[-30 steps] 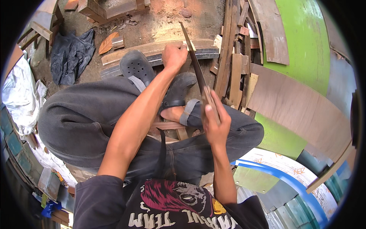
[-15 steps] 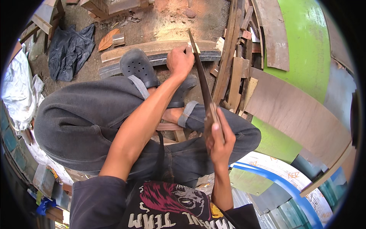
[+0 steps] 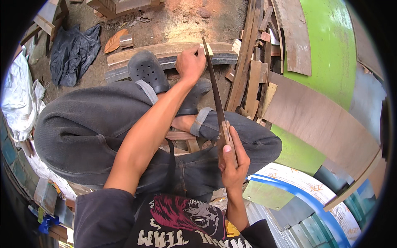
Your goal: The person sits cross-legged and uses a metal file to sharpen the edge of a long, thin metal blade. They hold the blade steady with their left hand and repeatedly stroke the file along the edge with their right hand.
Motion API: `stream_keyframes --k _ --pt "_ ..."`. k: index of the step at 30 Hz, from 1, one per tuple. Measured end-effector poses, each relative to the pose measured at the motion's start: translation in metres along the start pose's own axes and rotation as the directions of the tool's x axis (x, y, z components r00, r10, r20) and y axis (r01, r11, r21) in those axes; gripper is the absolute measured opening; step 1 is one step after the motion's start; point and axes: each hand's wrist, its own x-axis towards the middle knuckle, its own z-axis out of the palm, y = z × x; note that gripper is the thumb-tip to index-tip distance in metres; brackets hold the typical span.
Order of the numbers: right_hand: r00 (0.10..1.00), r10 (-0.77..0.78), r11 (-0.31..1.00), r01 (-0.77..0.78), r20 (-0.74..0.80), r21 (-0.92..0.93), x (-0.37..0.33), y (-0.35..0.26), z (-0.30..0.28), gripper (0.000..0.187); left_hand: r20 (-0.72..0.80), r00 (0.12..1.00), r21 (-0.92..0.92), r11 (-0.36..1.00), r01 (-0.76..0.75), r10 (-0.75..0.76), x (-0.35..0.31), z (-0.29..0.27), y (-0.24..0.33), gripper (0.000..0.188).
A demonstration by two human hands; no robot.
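Note:
My right hand (image 3: pixel 235 165) is wrapped round the wooden handle of a handsaw (image 3: pixel 216 92), above my bent right leg. The saw's long dark blade points away from me, its tip just past the far plank. My left hand (image 3: pixel 190 64) is closed at the plank (image 3: pixel 165 50), its fingers curled on a small pale piece of wood (image 3: pixel 209 50). That piece lies mostly behind the blade and the hand, so its length is hidden. The blade runs right beside the left fingertips. My left foot, in a dark clog (image 3: pixel 149 71), rests on the plank.
Pale sawdust (image 3: pixel 188 33) lies beyond the plank. Several wood offcuts and long battens (image 3: pixel 247 62) are piled at the right, beside a brown plywood sheet (image 3: pixel 322 107) and a green panel (image 3: pixel 331 49). A black plastic sheet (image 3: pixel 74 56) lies at the far left.
My right hand has drawn the saw back toward my body, and the handle sits slightly farther left. My left hand stays at the plank, still closed.

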Motion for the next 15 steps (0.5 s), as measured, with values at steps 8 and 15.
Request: stream_keyframes --k 8,15 --pt "0.996 -0.089 0.996 0.089 0.013 -0.016 0.154 -0.014 0.049 0.048 0.095 0.995 0.012 0.999 0.031 -0.032 -0.001 -0.002 0.009 0.037" --pt "0.983 -0.181 0.982 0.182 0.026 -0.041 0.031 0.006 0.01 0.05 0.029 1.0 0.009 1.0 0.007 -0.007 -0.006 -0.007 -0.002 0.036"
